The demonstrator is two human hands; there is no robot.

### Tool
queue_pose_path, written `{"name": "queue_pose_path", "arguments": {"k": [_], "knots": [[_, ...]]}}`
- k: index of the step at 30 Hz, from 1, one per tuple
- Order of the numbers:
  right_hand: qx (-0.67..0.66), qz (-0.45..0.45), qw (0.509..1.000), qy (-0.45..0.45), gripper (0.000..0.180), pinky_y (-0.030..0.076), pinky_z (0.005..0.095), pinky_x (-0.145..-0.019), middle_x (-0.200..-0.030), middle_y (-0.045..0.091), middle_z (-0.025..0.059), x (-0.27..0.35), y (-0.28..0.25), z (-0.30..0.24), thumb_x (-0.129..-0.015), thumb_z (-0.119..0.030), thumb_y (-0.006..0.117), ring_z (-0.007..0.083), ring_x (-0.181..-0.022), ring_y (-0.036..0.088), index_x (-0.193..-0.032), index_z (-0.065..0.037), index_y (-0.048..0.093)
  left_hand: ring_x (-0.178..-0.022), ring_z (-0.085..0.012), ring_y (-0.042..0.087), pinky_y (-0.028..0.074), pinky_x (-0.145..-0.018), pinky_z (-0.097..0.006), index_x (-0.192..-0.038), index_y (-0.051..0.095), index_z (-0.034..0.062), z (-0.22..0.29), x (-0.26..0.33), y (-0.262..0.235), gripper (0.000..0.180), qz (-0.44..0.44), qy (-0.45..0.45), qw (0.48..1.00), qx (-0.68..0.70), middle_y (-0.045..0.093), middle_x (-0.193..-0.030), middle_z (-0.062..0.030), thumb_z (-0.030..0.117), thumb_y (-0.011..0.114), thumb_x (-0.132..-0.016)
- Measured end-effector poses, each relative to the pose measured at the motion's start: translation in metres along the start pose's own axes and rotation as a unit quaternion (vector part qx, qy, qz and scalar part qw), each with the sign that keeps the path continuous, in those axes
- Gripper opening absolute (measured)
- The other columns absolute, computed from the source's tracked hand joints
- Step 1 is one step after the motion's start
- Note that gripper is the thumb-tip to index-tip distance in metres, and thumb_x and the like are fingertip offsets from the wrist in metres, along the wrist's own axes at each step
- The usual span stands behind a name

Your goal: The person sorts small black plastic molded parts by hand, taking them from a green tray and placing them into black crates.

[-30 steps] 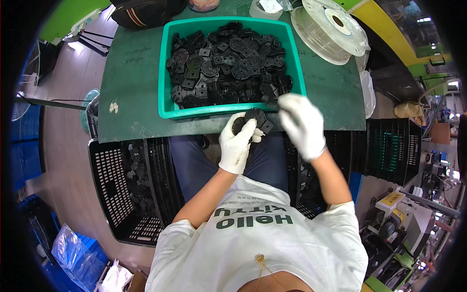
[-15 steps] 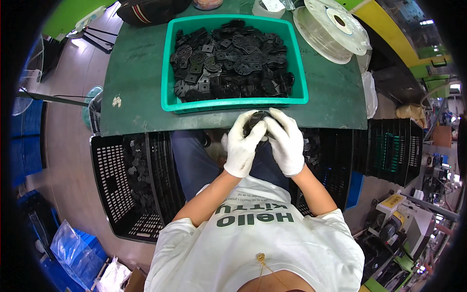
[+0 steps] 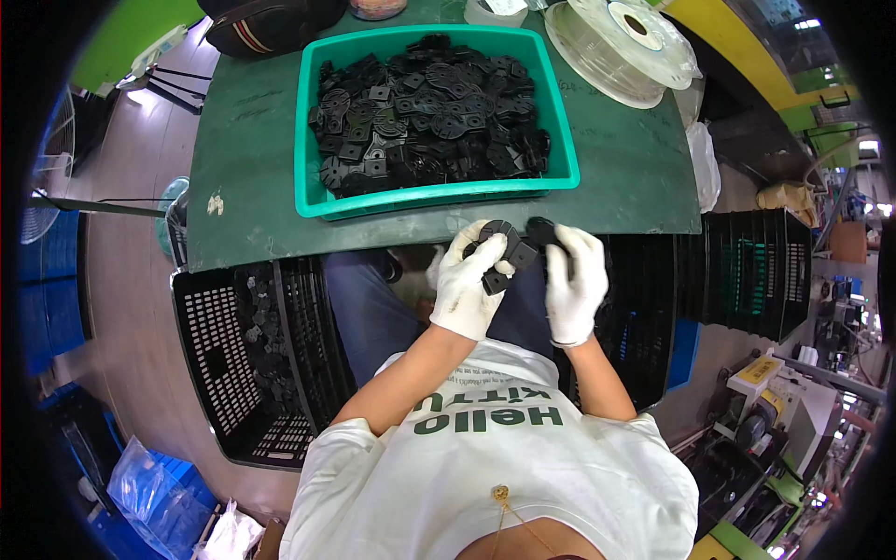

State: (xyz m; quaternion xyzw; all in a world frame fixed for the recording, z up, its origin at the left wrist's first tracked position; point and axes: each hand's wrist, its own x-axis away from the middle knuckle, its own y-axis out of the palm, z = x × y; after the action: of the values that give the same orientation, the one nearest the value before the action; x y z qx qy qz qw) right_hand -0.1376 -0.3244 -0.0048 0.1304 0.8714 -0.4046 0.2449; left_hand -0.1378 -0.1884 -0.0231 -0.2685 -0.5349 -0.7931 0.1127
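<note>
My left hand, in a white glove, is closed round a black plastic part with a rounded head and square, holed tabs. It is at the table's near edge, above my lap. Just to its right, my gloved right hand pinches a smaller dark, rounded piece at its fingertips, apart from the left hand's part. Beyond both hands, a green plastic tray stands on the table, heaped with many similar black parts.
The green table also bears a clear spool and a dark bag. Under its left side stands a black crate containing dark parts. More black crates stand at the right.
My hands were together round one black part. Now the right hand has drawn away to the right with a small dark piece, and the left keeps the tabbed part.
</note>
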Motion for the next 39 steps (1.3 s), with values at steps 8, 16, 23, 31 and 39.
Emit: {"name": "queue_pose_path", "arguments": {"k": [8, 16, 23, 31, 39], "knots": [[0.071, 0.018, 0.964, 0.255, 0.017, 0.047, 0.0300, -0.078, -0.093, 0.062, 0.0107, 0.083, -0.055, 0.124, -0.080, -0.002, 0.059, 0.0202, -0.085, 0.060, -0.097, 0.000, 0.062, -0.071, -0.0083, 0.052, 0.042, -0.052, -0.016, -0.101, 0.051, 0.0081, 0.007, 0.001, -0.020, 0.022, -0.071, -0.119, 0.990, 0.016, 0.057, -0.103, -0.0075, 0.004, 0.057, -0.080], [-0.193, -0.008, 0.946, 0.261, 0.030, 0.045, 0.0272, -0.084, -0.105, 0.058, 0.0070, 0.005, -0.059, 0.081, -0.082, 0.000, 0.058, 0.0145, -0.095, 0.055, -0.111, 0.005, 0.054, -0.074, -0.0071, 0.055, 0.044, -0.057, -0.021, -0.098, 0.059, 0.0045, 0.020, 0.051, -0.031, 0.025, -0.222, -0.240, 0.869, -0.372, 0.060, -0.090, -0.0024, 0.012, 0.061, -0.075], [-0.146, -0.383, 0.888, -0.208, 0.023, 0.045, 0.0328, -0.083, -0.103, 0.057, 0.0106, -0.154, 0.012, 0.045, -0.075, 0.002, 0.058, 0.0269, -0.093, 0.057, -0.097, -0.005, 0.059, -0.087, -0.0100, 0.056, 0.044, -0.079, -0.022, -0.096, 0.062, 0.0034, 0.010, 0.080, -0.052, 0.019, -0.336, -0.254, 0.792, -0.442, 0.062, -0.094, -0.0028, 0.003, 0.062, -0.077], [0.060, -0.493, 0.815, -0.299, 0.040, 0.045, 0.0365, -0.086, -0.111, 0.053, 0.0083, -0.169, 0.050, 0.039, -0.072, -0.002, 0.062, 0.0289, -0.104, 0.052, -0.111, -0.011, 0.056, -0.098, -0.0203, 0.059, 0.045, -0.088, -0.031, -0.095, 0.058, -0.0008, 0.014, 0.076, -0.056, 0.015, -0.257, -0.263, 0.869, -0.330, 0.063, -0.098, -0.0115, 0.001, 0.055, -0.080], [0.120, -0.428, 0.829, -0.340, 0.034, 0.040, 0.0367, -0.088, -0.102, 0.055, 0.0038, -0.161, 0.043, 0.054, -0.066, -0.012, 0.071, 0.0270, -0.099, 0.050, -0.096, -0.011, 0.054, -0.106, -0.0289, 0.053, 0.046, -0.094, -0.048, -0.121, 0.041, 0.0053, 0.027, 0.064, -0.052, 0.041, -0.121, -0.314, 0.933, -0.129, 0.051, -0.108, -0.0146, 0.004, 0.048, -0.081]]}}
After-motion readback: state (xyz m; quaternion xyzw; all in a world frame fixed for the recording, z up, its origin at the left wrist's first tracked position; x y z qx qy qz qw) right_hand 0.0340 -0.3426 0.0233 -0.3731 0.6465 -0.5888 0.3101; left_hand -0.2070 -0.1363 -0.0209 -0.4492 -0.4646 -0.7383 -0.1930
